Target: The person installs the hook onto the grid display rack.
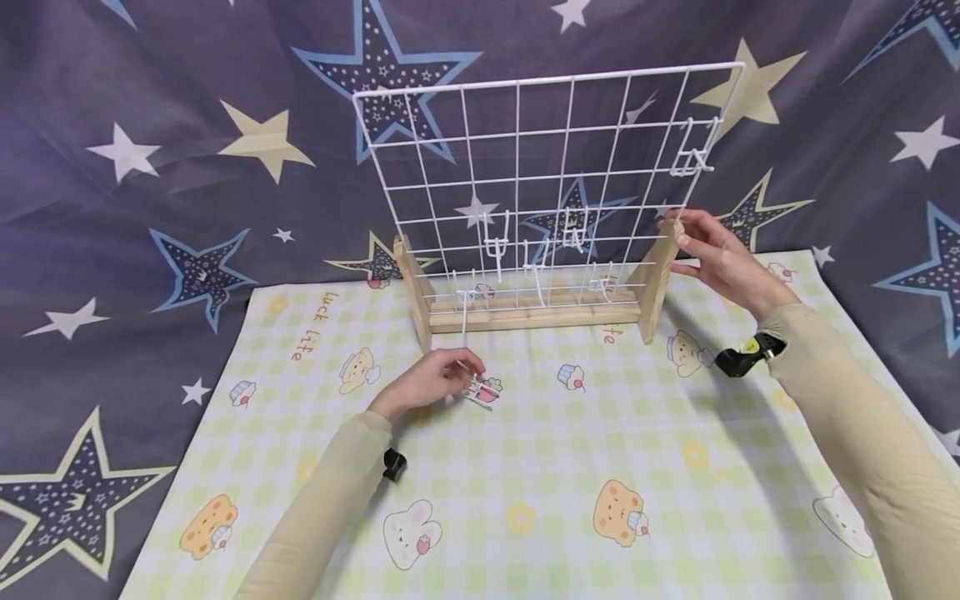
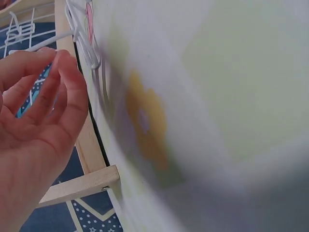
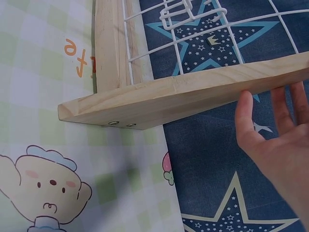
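A white wire grid rack [image 1: 517, 133] stands in a wooden base, its side posts joined by a wooden rail [image 1: 525, 318]. At the table in front of its left end, my left hand [image 1: 431, 381] pinches a white wire hook [image 2: 88, 48] with thumb and fingertips; the fingers partly cover the grip. My right hand [image 1: 723, 258] holds the upper end of the right wooden side post [image 3: 183, 92], thumb in front and other fingers behind it. Several white hooks hang on the grid, including one double hook [image 1: 497, 243] and another near the top right corner [image 1: 690, 154].
A green-and-white checked tablecloth [image 1: 517, 450] with cartoon prints covers the table. Behind the rack hangs a dark curtain [image 1: 202, 208] with stars. Each sleeve has a black wrist device, one at the left wrist [image 1: 393, 464] and one at the right wrist [image 1: 750, 354].
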### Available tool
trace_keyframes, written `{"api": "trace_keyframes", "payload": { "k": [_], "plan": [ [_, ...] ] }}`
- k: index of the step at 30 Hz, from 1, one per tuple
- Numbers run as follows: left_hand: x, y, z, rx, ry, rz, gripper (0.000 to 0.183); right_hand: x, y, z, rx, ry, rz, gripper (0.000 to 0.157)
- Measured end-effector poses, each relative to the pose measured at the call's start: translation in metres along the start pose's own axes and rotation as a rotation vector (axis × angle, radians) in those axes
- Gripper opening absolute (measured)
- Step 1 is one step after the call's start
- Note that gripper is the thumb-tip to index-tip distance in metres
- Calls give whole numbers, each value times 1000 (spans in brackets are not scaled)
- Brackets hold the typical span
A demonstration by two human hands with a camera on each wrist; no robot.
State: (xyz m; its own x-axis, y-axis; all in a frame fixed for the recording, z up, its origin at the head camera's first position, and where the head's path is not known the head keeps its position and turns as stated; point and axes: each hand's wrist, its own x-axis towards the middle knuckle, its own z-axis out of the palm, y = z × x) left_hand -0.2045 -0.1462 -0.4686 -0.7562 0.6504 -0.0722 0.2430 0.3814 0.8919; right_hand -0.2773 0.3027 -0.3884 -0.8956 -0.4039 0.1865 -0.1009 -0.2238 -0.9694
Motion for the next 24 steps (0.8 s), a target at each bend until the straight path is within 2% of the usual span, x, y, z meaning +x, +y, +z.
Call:
{"api": "trace_keyframes", "payload": {
  "k": [7, 10, 17, 24],
  "plan": [
    [7, 0, 0, 128, -59, -13, 32, 0, 0, -2, 12, -9, -1, 34],
    [7, -1, 1, 154, -63, -25, 28, -1, 0, -2, 8, -14, -5, 35],
    [5, -7, 0, 106, -9, -64, 16, 0, 1, -3, 33, -21, -22, 34],
    [-2, -8, -1, 27, 27, -81, 21, 0, 2, -3, 31, -13, -13, 33]
  ]
}}
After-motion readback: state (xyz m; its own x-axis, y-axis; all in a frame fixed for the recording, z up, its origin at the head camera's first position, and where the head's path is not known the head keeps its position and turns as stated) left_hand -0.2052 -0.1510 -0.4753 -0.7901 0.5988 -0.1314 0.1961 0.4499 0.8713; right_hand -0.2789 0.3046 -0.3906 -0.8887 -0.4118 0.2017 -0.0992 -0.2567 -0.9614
